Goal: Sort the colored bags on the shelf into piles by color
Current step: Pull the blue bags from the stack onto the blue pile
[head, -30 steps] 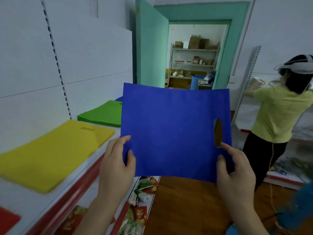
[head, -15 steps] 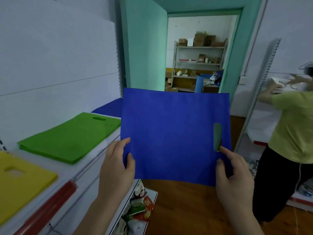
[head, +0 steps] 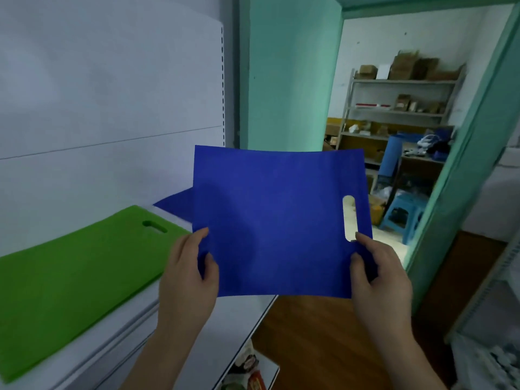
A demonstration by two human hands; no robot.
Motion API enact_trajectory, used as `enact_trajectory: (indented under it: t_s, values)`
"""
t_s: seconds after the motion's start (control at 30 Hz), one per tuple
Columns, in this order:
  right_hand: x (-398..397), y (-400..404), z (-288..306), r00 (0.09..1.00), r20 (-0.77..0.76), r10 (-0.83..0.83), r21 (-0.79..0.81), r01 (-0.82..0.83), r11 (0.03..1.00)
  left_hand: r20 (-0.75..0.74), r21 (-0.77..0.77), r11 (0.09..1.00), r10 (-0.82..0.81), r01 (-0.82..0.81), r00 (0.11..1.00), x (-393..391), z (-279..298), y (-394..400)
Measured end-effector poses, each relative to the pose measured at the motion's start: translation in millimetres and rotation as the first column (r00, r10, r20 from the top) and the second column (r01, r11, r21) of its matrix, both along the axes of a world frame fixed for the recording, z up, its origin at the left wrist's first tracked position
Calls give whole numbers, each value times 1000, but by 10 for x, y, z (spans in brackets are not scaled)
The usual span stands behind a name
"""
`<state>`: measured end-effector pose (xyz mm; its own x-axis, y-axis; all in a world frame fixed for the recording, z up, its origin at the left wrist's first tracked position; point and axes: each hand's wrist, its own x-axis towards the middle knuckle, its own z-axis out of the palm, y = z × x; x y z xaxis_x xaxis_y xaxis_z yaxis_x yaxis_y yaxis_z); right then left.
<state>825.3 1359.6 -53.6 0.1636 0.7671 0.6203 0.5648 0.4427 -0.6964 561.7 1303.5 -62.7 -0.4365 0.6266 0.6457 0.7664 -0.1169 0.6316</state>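
Above the front edge of the white shelf (head: 180, 330), a blue bag (head: 278, 220) is held up flat in the air, its oval handle slot near its right edge. At its lower left corner the left hand (head: 187, 277) pinches the bag, thumb on the near face and fingers behind. At the lower right corner, just under the slot, the right hand (head: 380, 274) pinches it the same way. On the shelf to the left lies a green pile (head: 76, 280) of bags, flat, handle slot toward the far end. Beyond it, partly hidden behind the held bag, a blue pile (head: 176, 205) rests on the shelf by the back panel. Past the teal doorway (head: 289, 80), a back room shows a metal rack (head: 399, 108) with boxes and a blue stool (head: 405, 213).
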Motion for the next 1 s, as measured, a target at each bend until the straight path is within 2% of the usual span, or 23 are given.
enact_trajectory:
  t_s: [0.23,0.37,0.47,0.57,0.67,0.77,1.0]
  values:
    - [-412,1294,163,994,24,110,8,-110,994,78,3,990,138,-139,987,-261,111,966]
    - [-684,1870,173,980,-10,199,-40,-200,979,79,-8,975,223,-223,972,-370,147,1247]
    - [-925,2257,140,958,-14,288,-53,-288,956,106,-75,948,317,-310,942,-480,169,1394]
    - [-1159,2672,92,912,-19,410,-83,-410,908,90,-99,901,432,-423,897,-522,177,1499]
    - [-1378,3046,67,850,2,527,-48,-526,849,65,-128,845,529,-519,846,-505,175,1592]
    - [-1532,3423,55,769,45,637,-52,-635,771,62,-157,762,643,-629,763,-451,175,1737]
    - [-1692,4054,-15,606,177,776,-196,-751,631,15,-286,601,781,-746,624,-167,83,2033]
